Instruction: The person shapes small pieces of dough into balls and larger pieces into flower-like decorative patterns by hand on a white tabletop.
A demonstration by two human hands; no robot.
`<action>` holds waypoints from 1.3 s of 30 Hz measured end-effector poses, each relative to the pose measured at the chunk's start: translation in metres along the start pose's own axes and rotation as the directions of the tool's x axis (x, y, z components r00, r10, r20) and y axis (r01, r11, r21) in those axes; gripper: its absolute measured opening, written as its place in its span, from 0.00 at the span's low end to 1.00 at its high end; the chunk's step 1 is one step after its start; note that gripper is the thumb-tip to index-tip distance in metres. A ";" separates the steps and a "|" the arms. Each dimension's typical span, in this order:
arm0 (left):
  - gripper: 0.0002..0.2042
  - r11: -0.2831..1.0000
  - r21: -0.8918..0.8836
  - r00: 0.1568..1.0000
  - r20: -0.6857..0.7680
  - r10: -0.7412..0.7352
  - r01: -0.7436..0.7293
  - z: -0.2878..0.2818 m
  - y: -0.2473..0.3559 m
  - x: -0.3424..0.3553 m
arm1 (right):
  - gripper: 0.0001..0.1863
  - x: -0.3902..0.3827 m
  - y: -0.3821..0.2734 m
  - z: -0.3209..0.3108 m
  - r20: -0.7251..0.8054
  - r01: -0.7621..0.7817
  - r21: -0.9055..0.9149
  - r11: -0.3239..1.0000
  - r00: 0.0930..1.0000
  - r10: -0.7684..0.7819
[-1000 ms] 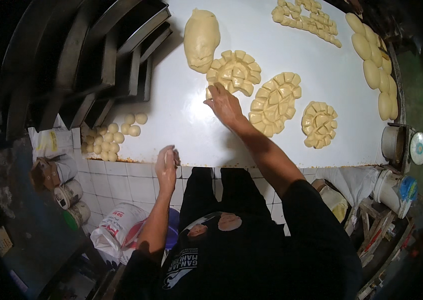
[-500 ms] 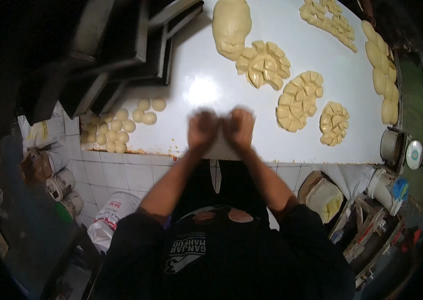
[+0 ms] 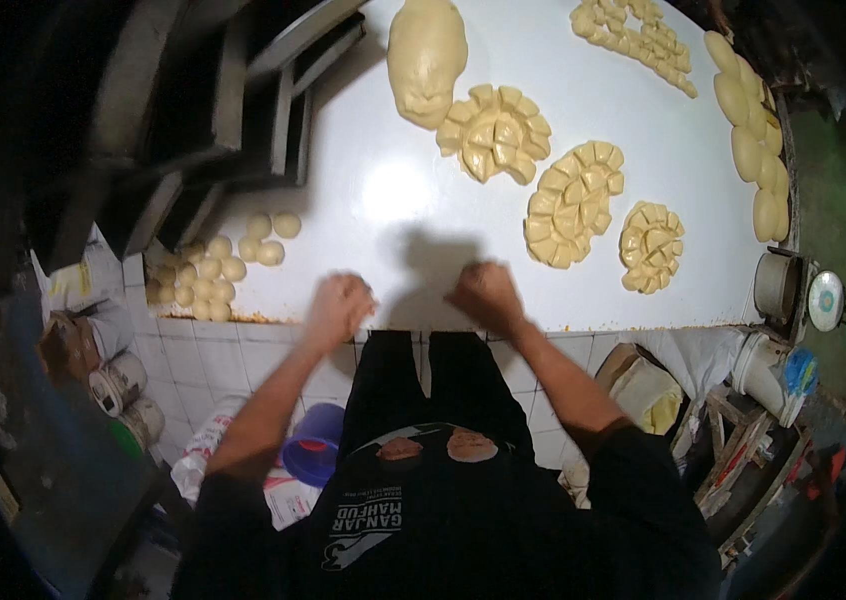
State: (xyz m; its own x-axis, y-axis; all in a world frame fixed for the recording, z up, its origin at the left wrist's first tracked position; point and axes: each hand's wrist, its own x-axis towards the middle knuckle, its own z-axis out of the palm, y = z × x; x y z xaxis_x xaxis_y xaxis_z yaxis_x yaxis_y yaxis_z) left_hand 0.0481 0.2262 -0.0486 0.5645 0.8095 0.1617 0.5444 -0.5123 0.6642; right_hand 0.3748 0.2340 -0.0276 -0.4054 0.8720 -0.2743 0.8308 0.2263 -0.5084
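Above the near edge of a white table [image 3: 343, 215], my left hand [image 3: 341, 305] is curled and slightly blurred. My right hand [image 3: 486, 295] hangs a little way off to the right, its fingers bent inward like a fist. Whatever either palm may hold is hidden. Small round dough balls [image 3: 211, 268] sit grouped on the table left of my left hand. Beyond my hands lies a large smooth lump of dough [image 3: 428, 60]. Three clusters of cut dough pieces, a far one [image 3: 495, 135], a middle one [image 3: 575, 205] and a smaller one [image 3: 652, 247], lie to the right.
Dark metal trays [image 3: 283, 110] are stacked at the far left. More cut dough [image 3: 633, 40] and a row of oval dough pieces [image 3: 746, 150] lie on the table's right part. A purple basin [image 3: 313, 460] stands below on the left. Pots and a bucket [image 3: 758, 365] stand at right.
My hands, side by side before, have parted and come nearer to me, the left one going left. The view has shifted slightly, and the purple basin now shows.
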 end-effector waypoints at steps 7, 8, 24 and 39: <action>0.10 0.972 0.095 0.968 -0.158 -0.197 0.214 0.072 0.064 0.039 | 0.14 0.011 0.010 0.056 -0.582 0.234 -0.206 0.950 0.751 -0.311; 0.11 0.993 0.041 0.981 -0.167 -0.098 0.106 0.055 0.055 0.014 | 0.14 0.001 0.014 0.037 -0.490 0.374 -0.175 0.911 0.769 -0.411; 0.14 0.814 0.212 0.781 -0.487 -0.392 0.541 0.033 0.055 0.027 | 0.07 0.153 0.002 -0.120 -0.649 0.349 0.023 0.937 0.718 -0.252; 0.09 0.972 0.184 0.964 -0.248 -0.100 0.149 -0.041 -0.016 0.289 | 0.11 -0.011 -0.028 0.006 -0.373 0.144 0.148 0.978 0.924 -0.080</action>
State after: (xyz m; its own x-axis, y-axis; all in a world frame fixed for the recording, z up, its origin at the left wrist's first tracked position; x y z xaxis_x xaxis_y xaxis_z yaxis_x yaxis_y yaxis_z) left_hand 0.1768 0.4799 0.0169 0.3354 0.9026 0.2701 0.7271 -0.4302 0.5349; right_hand 0.3538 0.2150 -0.0153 -0.2993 0.9498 0.0913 0.6979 0.2831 -0.6579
